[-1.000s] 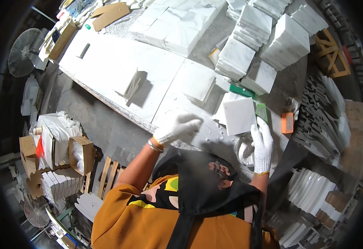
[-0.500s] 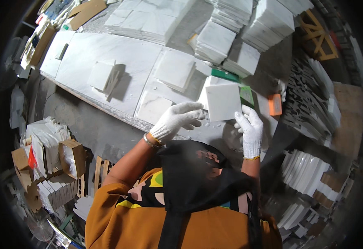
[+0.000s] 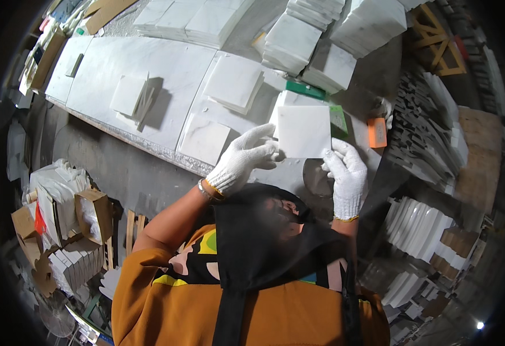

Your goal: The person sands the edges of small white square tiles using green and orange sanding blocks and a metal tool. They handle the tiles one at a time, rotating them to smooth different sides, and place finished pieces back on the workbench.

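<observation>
A square white marble tile [image 3: 304,131] is raised above the table, its flat face toward me. My right hand [image 3: 348,177], in a white knit glove, pinches the tile's lower right corner between thumb and fingers. On the other side, my gloved left hand [image 3: 242,158] has its fingers apart, the tips right at the tile's left edge; whether they press on it I cannot tell. Behind the tile, partly hidden, are another white tile and a green block [image 3: 338,120]. An orange block [image 3: 377,132] lies to the right.
On the marble-topped table [image 3: 148,57] lie small tile stacks [image 3: 234,81] and a leaning set of tiles [image 3: 130,95]. Taller stacks [image 3: 290,43] stand at the back, near a dark green block [image 3: 305,89]. Broken slab strips [image 3: 419,127] pile up right; cartons [image 3: 95,216] stand lower left.
The tile has turned to lie squarer in view, and its left edge has come to my left fingertips. My right hand keeps its pinch. The whole view has shifted slightly.
</observation>
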The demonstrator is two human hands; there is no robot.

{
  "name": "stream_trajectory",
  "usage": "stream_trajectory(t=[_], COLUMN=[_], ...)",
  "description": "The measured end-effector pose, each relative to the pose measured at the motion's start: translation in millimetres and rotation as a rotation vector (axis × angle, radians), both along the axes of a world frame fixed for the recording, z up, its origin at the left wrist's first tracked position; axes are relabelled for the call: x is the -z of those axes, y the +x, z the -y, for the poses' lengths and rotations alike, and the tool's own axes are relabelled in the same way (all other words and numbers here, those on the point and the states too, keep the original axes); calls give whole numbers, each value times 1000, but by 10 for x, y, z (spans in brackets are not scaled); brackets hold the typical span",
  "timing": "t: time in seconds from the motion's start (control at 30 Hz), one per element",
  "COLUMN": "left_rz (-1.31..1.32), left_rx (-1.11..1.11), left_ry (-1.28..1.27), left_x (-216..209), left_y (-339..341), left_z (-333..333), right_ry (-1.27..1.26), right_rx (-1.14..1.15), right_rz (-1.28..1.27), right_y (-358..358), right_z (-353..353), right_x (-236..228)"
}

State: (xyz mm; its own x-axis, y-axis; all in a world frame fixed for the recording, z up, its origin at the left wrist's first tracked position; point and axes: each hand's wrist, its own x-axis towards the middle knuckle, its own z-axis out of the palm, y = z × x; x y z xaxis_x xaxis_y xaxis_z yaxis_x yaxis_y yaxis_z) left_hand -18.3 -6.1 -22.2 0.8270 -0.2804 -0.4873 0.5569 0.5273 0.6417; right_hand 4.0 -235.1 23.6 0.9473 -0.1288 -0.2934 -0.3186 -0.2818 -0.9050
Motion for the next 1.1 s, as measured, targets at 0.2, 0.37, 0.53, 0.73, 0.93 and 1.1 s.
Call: stream_trajectory(t=[0.2,0.37,0.53,0.73,0.93,1.1], left_rz=[14,148,144,212,182,136], left_rx=[-24,53,131,208,210,109], left_ry=[-185,-114,-108,-37,-11,-146], left_x=[-6,-18,-75,-88,-120,-57], left_y=[-42,-2,31,12,-30,-75], left_z=[-47,3,0,58,10,23], right_ry=[100,70,-425,-879,-995,-963], right_rx=[24,-121,-259,-541,-511,-264], right_rz=[-24,-58,332,722,764,519], right_y=[-95,-91,-67,111,368,535], right_z=[-20,-2,-65,-559,-593,-108], right_x=[-123,-216,-250,-303,-80,57])
